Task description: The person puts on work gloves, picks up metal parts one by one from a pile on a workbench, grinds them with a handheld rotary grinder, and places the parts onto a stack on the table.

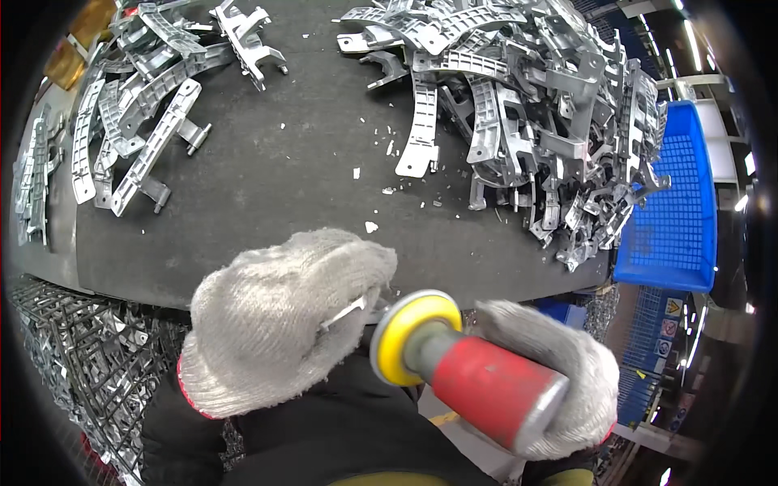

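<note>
View from a head cam looking down at a dark worktable (267, 194), seen w/ fisheye bend at the edges. Two hands in grey knit gloves sit low in the frame. The left hand (279, 320) is closed around a small metal casting (344, 312); only a thin silvery edge pokes out toward the right, the rest is hidden in the glove. The right hand (559, 373) wraps firmly round a red-bodied hand grinder (486, 385), whose yellow sanding disc (413, 336) sits just beside the casting's exposed edge; can't tell if they touch.

Progress, judged from how parts lie: a big tangled heap of grey castings (535, 105) fills the table's upper right, prob. the pieces not yet worked. A smaller, looser group of castings (138, 105) lies upper left, some laid side by side, prob. the finished ones. So most of the work looks left to do, w/ one piece in hand now. Pale metal chips (369, 162) are scattered across the bare middle of the table.

A blue plastic crate (673, 202) stands at the right beyond the table edge. A wire basket of more metal parts (73, 364) sits below the table at lower left
</note>
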Available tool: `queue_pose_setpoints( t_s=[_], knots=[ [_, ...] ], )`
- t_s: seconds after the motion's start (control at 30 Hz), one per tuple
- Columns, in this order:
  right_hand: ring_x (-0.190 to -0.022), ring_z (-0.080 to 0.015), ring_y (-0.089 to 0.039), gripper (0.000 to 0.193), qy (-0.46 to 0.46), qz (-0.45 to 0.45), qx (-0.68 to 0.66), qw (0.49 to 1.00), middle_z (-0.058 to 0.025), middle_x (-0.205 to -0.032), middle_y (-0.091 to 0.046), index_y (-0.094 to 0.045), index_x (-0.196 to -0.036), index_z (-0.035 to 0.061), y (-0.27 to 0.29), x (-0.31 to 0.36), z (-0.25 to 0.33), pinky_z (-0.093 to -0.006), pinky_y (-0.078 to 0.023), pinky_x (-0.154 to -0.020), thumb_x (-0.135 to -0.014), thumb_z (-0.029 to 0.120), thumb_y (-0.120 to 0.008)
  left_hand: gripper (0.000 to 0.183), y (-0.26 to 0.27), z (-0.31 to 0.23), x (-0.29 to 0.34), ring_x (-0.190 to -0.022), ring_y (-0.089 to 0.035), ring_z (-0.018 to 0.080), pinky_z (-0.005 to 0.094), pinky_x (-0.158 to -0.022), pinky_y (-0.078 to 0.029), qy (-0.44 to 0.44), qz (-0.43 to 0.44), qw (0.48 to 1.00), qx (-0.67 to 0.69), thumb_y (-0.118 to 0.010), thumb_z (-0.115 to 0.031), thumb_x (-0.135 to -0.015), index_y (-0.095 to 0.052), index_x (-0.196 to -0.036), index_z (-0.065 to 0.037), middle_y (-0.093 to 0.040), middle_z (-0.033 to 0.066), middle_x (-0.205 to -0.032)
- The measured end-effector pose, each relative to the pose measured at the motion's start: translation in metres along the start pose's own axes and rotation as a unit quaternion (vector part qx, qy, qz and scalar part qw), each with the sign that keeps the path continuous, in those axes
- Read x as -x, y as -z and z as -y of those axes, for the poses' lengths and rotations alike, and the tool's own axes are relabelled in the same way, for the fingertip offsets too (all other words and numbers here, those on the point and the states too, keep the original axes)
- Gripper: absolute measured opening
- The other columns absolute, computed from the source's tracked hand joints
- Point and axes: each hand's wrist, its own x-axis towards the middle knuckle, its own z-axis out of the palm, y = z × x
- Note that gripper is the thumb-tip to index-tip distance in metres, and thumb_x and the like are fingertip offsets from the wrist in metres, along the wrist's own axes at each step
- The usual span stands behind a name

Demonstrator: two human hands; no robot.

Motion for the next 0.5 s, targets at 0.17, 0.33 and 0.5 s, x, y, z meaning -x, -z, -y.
queue_pose_setpoints(
  t_s=[0.17, 0.33, 0.5],
  knots=[
    [-0.083, -0.0203, -0.074, 0.05, 0.03, 0.099, 0.185, 0.977, -0.0064, -0.095, -0.076, -0.072, -0.108, 0.0068, 0.007, -0.014, 0.041, -0.032, -0.059, -0.074, -0.068, 0.026, -0.095, 0.023, 0.009, -0.007, 0.0, -0.092, -0.075, 0.0305, 0.0361, -0.076, -0.06, -0.015, -0.002, 1.0, 0.006, -0.07, 0.005, -0.082, -0.074, -0.103, -0.004, -0.075, 0.0148, -0.097],
    [-0.103, -0.0263, -0.073, 0.067, 0.132, -0.089, 0.251, 0.955, -0.0122, -0.116, -0.073, -0.066, -0.126, 0.0052, -0.025, 0.001, -0.002, -0.0371, -0.058, -0.093, -0.066, 0.02, -0.093, 0.065, 0.027, 0.046, -0.004, -0.09, -0.065, 0.0172, 0.0378, -0.089, -0.054, 0.054, -0.061, 0.965, 0.25, -0.07, -0.049, -0.096, -0.053, -0.135, 0.0, -0.06, 0.0077, -0.118],
    [-0.126, -0.0286, -0.06, 0.099, 0.131, -0.154, -0.077, 0.976, -0.0146, -0.14, -0.057, -0.047, -0.144, -0.0004, -0.03, 0.008, -0.064, -0.0431, -0.051, -0.108, -0.059, 0.016, -0.096, 0.047, 0.003, 0.055, -0.002, -0.068, -0.054, 0.0109, 0.0237, -0.052, -0.046, 0.242, -0.198, 0.654, 0.689, -0.068, -0.019, -0.097, -0.051, -0.134, 0.004, -0.056, 0.0057, -0.089]
  ],
)
